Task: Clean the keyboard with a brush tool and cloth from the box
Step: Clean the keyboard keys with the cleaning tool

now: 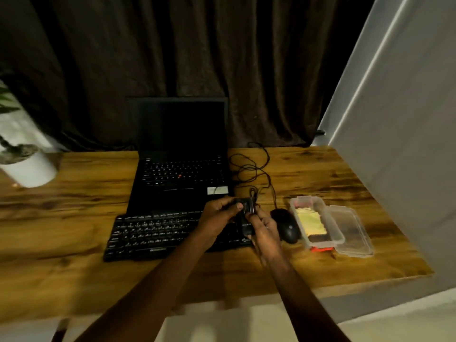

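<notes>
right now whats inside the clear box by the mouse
The clear box holds a folded yellow cloth, with something dark at its near end. Its lid lies off to the right. What lies under the cloth is covered.

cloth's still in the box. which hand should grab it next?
Probably right. The right hand is nearer the open box, which sits beyond the mouse, with the yellow cloth showing inside. The left hand also grips the dark brush tool and could keep it.
</notes>
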`<state>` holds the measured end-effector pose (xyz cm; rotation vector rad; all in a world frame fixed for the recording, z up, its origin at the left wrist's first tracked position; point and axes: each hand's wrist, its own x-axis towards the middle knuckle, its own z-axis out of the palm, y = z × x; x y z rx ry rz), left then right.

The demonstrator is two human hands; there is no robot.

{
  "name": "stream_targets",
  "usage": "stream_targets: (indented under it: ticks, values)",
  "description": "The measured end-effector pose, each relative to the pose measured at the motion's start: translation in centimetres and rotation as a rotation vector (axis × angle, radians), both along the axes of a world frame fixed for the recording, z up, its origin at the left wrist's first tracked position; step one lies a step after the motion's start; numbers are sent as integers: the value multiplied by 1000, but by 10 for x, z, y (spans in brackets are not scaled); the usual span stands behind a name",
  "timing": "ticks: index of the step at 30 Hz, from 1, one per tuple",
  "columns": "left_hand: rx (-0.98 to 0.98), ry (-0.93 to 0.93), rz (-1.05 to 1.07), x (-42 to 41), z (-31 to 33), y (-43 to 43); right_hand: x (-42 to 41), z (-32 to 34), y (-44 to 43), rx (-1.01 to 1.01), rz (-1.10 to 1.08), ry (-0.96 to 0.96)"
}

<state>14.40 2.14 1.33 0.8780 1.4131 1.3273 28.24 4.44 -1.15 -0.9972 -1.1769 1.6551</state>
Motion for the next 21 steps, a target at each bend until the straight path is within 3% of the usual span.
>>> stream_targets:
  ticks: [8,13,21]
  values:
    - [32,106,28,-65,-11,-26,-70,-1,-29,-44,-9,-101]
    - [81,154,-1,-99,-8,-33,-112,-4,-38,-61,-87,-59]
    - [94,88,5,-149,-12,-39,-161,-4,-44,-80,-66,-13]
